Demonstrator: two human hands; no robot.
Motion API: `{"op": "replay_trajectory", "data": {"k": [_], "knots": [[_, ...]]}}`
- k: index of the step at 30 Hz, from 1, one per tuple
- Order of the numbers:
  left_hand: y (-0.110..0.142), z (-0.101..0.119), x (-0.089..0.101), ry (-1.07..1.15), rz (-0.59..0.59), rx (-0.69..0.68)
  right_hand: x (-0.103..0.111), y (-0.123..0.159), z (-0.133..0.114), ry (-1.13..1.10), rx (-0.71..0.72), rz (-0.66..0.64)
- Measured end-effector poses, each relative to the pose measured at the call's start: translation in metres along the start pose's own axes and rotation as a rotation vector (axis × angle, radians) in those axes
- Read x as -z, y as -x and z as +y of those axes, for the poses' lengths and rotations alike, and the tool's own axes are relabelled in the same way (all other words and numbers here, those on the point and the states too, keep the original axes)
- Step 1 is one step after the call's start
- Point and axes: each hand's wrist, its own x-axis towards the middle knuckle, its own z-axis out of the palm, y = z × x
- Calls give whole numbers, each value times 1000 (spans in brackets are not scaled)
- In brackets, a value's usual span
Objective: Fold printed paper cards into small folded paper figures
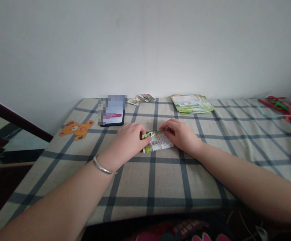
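Note:
Between my two hands is a small green and white printed packet [158, 141], just above or on the checked tablecloth; I cannot tell if it touches. My left hand [131, 137], with a silver bangle at the wrist, pinches its left end between thumb and fingers. At the other end, my right hand [179, 133] grips the upper right corner, its fingertips partly behind the packet. A dark QR-like square and lines of print face up on it. Behind, to the right, lies a fanned pile of similar green and white packets [192, 103].
A phone [114, 117] with a lit, partly blurred screen lies left of centre. Small printed pieces [141, 98] rest near the wall. An orange bear cutout [76, 130] is at the left edge, and red, green and pale ribbons [286, 108] are heaped far right on the checked tablecloth [132, 187].

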Motion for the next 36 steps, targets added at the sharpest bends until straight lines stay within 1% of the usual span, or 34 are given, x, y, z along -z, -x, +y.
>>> {"op": "replay_trajectory", "data": {"k": [6, 10, 13, 16, 21, 23, 26, 30, 33, 36], "knots": [[-1, -1, -1, 142, -35, 39, -1, 1, 3, -24, 8, 23], [0, -2, -3, 292, -22, 12, 0, 2, 5, -65, -2, 28], [0, -3, -4, 429, -10, -5, 3, 4, 7, -93, -20, 63], [0, -1, -3, 478, 10, 4, 7, 6, 9, -105, -28, 94], [0, 3, 2, 490, 65, 10, 8, 10, 9, -180, -133, -1], [1, 2, 2, 498, 77, 7, 6, 11, 9, -210, -159, -5], [1, 0, -1, 549, 89, 6, 2, 12, 9, -273, -155, 32], [0, -2, -5, 689, 77, 22, 2, 13, 10, -318, -142, 99], [-1, -1, -5, 800, 50, 53, 4, 14, 8, -307, -129, 131], [-2, 1, -4, 849, 51, 54, 6, 13, 8, -278, -128, 136]]}}
